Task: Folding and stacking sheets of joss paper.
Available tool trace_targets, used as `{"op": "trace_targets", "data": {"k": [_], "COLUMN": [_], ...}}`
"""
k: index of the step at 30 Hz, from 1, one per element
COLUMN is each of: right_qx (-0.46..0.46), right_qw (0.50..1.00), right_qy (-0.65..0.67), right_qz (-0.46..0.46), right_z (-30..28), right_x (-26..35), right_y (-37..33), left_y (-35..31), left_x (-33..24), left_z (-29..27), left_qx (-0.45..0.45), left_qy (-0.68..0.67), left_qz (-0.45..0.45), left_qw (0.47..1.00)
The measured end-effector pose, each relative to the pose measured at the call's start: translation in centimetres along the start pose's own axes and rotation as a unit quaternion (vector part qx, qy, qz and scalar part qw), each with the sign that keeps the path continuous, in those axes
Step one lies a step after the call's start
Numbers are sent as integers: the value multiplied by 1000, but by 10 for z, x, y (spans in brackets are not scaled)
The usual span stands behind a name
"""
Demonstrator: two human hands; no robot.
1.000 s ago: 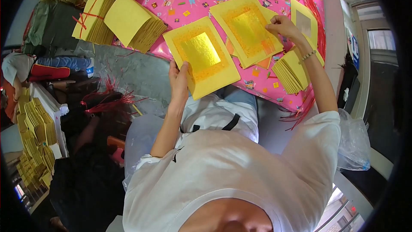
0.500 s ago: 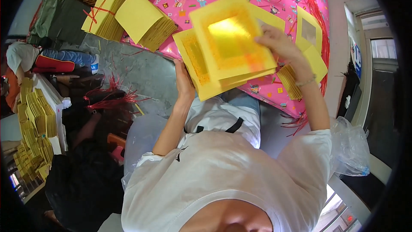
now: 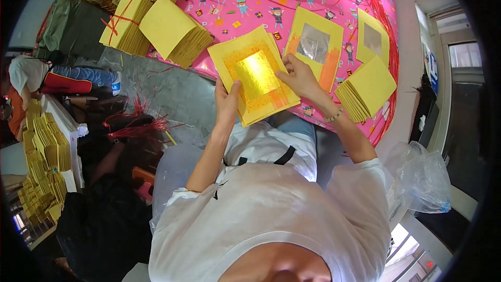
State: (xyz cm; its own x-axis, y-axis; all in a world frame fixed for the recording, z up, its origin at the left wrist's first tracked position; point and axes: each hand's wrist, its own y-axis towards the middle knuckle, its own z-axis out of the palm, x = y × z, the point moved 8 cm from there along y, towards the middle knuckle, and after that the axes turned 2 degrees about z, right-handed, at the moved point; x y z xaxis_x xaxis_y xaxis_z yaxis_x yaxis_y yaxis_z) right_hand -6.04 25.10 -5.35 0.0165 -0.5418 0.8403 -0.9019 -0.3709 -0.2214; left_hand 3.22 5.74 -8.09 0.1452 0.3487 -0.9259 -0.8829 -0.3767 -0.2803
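A small stack of yellow paper sheets [image 3: 259, 105] with a shiny gold foil square on top is held over the near edge of the pink table. Along its left side, my left hand [image 3: 227, 99] grips the stack, thumb on top and fingers beneath. My right hand [image 3: 302, 75] is closed at the stack's right edge, fingers bent and thumb against the paper. Just beyond it, a yellow sheet with a silver foil square [image 3: 314, 43] and an orange strip lies on the patterned cloth. A folded yellow paper stack [image 3: 368, 87] rests to the right of my right hand.
Yellow paper bundles [image 3: 125, 23], some tied with red string, line the left of the pink cloth [image 3: 237, 8]. Red strings [image 3: 383, 26] hang along the right edge. A clear plastic bag [image 3: 420, 177] is at my right. A person [image 3: 26, 75] sits at far left.
The raised sheet has come down onto the stack in my left hand. My right hand has moved down and left to its edge, uncovering the silver-foil sheet on the table.
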Motion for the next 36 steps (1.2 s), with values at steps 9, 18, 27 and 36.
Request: {"op": "trace_targets", "data": {"k": [9,18,27,36], "right_qx": [-75,-86,-260,-321], "right_qw": [991,995,948,910], "right_qy": [-101,-45,-26,143], "right_qz": [-35,-36,-180,-218], "right_z": [8,-3,-46,-99], "right_x": [15,28,62,65], "right_y": [-4,-7,-34,-61], "left_y": [1,-6,-14,17], "left_x": [3,-6,-53,-83], "left_z": [2,0,25,99], "left_qx": [-6,2,102,243], "left_qy": [13,38,0,19], "left_qz": [16,53,106,232], "left_qw": [1000,998,989,942]}}
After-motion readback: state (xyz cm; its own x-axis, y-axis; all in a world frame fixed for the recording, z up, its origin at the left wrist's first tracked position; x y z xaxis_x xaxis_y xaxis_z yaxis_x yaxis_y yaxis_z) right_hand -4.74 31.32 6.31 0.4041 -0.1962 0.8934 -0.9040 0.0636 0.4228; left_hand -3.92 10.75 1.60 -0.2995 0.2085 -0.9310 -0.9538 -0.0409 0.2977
